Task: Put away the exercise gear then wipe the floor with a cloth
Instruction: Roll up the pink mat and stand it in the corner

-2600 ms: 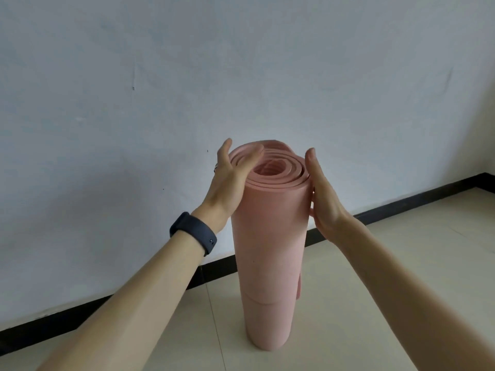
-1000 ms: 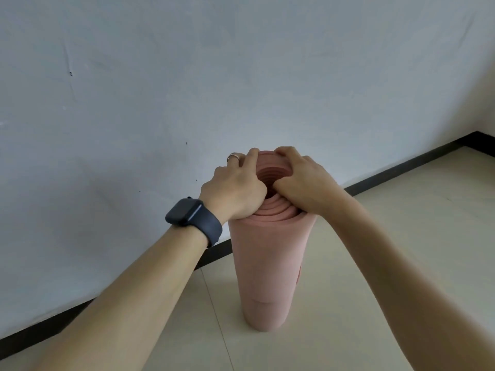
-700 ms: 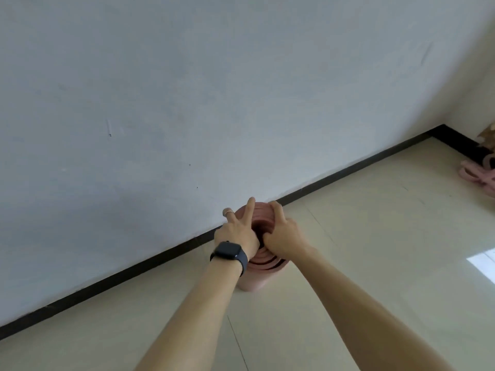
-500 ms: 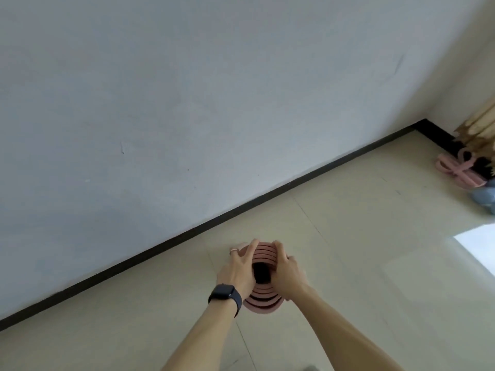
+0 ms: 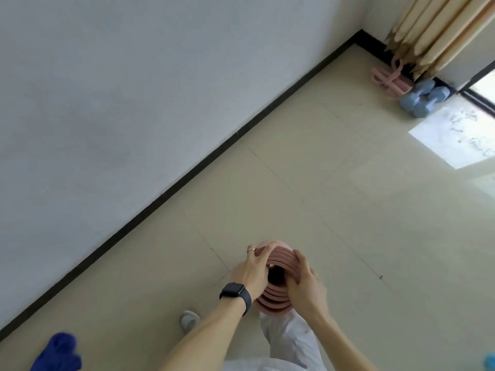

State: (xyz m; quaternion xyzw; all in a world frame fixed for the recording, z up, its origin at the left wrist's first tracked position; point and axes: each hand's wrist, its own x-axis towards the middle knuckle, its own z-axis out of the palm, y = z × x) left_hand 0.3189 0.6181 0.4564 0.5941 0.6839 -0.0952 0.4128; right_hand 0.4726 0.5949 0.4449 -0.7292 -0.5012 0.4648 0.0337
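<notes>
- I see the mat (image 5: 278, 298) on end, long axis vertical, spiral top facing me, on the floor (image 5: 348, 210) near the wall (image 5: 134, 89).
- My left hand (image 5: 253, 273) and right hand (image 5: 305, 285) each hold the top rim, fingers curled in.
- Pale smooth tiles, black skirting (image 5: 187, 178), sunlit patch.
- Far corner: dumbbells (image 5: 423, 99), curtain (image 5: 442, 30). A cloth (image 5: 59, 352) lies bottom left.

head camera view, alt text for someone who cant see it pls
Both hands, left and right, grip the top of an upright rolled pink yoga mat on a beige tile floor. Blue dumbbells sit in the far corner.
</notes>
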